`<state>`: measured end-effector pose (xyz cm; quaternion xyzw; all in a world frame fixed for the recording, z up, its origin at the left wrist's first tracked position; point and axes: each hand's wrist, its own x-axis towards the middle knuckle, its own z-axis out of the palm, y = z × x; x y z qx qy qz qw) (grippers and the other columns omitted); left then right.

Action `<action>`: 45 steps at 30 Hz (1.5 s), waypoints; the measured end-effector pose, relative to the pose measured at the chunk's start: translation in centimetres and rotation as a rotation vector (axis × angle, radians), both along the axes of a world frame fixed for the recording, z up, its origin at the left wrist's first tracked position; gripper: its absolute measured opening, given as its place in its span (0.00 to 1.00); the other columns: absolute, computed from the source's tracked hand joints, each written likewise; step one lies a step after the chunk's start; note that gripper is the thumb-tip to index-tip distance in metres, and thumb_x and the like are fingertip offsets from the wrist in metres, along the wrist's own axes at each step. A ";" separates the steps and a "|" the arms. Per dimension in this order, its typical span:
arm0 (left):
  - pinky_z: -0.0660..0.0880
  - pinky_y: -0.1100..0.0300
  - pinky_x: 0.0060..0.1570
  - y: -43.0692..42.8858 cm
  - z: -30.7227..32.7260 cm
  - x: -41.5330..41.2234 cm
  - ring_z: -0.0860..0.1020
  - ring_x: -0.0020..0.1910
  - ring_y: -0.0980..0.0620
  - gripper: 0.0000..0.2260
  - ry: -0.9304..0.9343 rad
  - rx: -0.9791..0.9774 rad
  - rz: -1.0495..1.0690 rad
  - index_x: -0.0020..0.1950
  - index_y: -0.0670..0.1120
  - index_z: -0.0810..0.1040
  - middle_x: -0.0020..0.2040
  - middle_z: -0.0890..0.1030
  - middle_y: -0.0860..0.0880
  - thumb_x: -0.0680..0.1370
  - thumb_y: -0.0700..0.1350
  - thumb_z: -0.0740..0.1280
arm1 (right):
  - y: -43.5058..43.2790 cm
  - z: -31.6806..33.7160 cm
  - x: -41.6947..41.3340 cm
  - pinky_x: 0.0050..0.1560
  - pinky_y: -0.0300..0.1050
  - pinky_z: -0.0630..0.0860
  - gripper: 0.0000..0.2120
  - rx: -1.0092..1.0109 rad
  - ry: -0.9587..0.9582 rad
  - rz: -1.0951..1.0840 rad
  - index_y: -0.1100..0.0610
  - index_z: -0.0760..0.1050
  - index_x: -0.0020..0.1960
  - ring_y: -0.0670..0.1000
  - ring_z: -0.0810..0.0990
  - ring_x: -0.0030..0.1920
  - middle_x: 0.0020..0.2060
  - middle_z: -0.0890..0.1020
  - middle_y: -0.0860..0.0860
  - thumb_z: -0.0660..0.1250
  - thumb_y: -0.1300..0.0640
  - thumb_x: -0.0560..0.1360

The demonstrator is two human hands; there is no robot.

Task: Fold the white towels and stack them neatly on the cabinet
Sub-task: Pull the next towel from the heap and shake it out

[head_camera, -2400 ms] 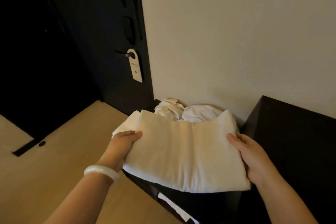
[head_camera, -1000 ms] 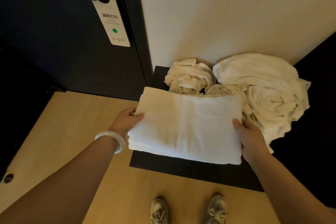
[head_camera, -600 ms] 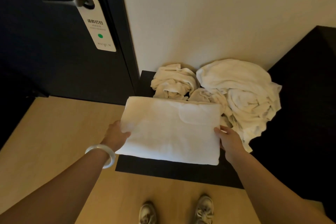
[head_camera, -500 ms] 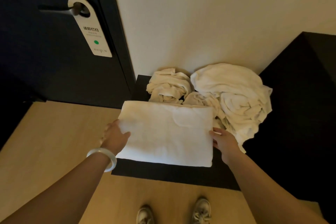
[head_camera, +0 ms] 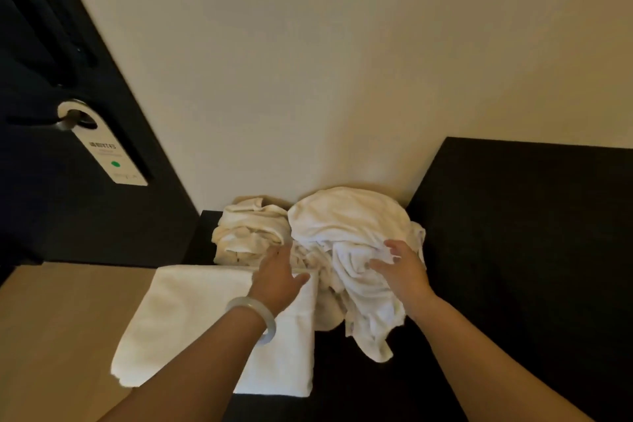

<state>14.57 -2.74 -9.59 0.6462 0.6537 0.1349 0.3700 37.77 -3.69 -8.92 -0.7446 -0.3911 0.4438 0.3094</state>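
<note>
Right hand [head_camera: 399,269] spread on crumpled pile [head_camera: 349,226]; left hand [head_camera: 279,281] grip I can't tell. Folded towel [head_camera: 191,312] flat on cabinet [head_camera: 513,250].

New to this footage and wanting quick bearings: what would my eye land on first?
The heap of crumpled white towels against the wall on the dark cabinet, with the left hand and right hand on it. Next, the folded towel lying flat at the cabinet's left front, and the white door hanger hanging on the dark door at left.
</note>
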 end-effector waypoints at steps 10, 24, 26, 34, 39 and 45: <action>0.55 0.46 0.76 8.2 -3.2 6.7 0.46 0.80 0.42 0.43 0.190 0.015 -0.150 0.81 0.53 0.41 0.81 0.44 0.42 0.77 0.54 0.70 | 7.4 -2.8 4.1 0.76 0.55 0.55 0.50 -0.192 -0.401 0.306 0.49 0.42 0.81 0.58 0.48 0.79 0.80 0.45 0.53 0.74 0.46 0.73; 0.63 0.66 0.33 15.5 1.4 5.8 0.74 0.41 0.50 0.08 0.003 0.145 -0.067 0.51 0.46 0.79 0.41 0.78 0.49 0.74 0.36 0.68 | 11.2 4.0 5.8 0.53 0.49 0.77 0.09 0.029 -0.375 0.203 0.57 0.80 0.56 0.53 0.78 0.51 0.49 0.78 0.52 0.70 0.58 0.77; 0.65 0.70 0.31 16.1 6.5 6.1 0.74 0.37 0.55 0.07 -0.039 0.219 -0.092 0.48 0.49 0.79 0.36 0.77 0.54 0.75 0.38 0.69 | 11.2 8.9 7.1 0.45 0.46 0.78 0.07 0.123 -0.292 0.139 0.56 0.82 0.53 0.47 0.78 0.43 0.43 0.79 0.48 0.72 0.57 0.76; 0.66 0.74 0.36 16.0 26.6 14.4 0.76 0.41 0.59 0.07 -0.159 0.492 -0.304 0.49 0.47 0.81 0.43 0.81 0.51 0.73 0.38 0.73 | 9.0 28.6 17.2 0.29 0.34 0.76 0.08 0.397 -0.030 -0.069 0.50 0.83 0.41 0.42 0.83 0.34 0.36 0.85 0.45 0.76 0.62 0.71; 0.67 0.74 0.38 13.9 36.6 24.6 0.77 0.43 0.52 0.07 -0.161 0.670 -0.382 0.49 0.45 0.82 0.44 0.82 0.48 0.72 0.36 0.72 | 5.4 37.7 27.7 0.35 0.36 0.75 0.07 0.534 -0.069 -0.075 0.51 0.83 0.44 0.43 0.83 0.38 0.40 0.86 0.47 0.76 0.62 0.70; 0.69 0.75 0.33 9.2 47.3 43.2 0.78 0.36 0.57 0.08 -0.390 0.880 -0.406 0.49 0.46 0.82 0.41 0.83 0.49 0.72 0.35 0.72 | 0.2 46.0 45.8 0.33 0.41 0.79 0.06 0.737 -0.081 -0.202 0.60 0.83 0.46 0.53 0.83 0.39 0.42 0.86 0.57 0.75 0.65 0.70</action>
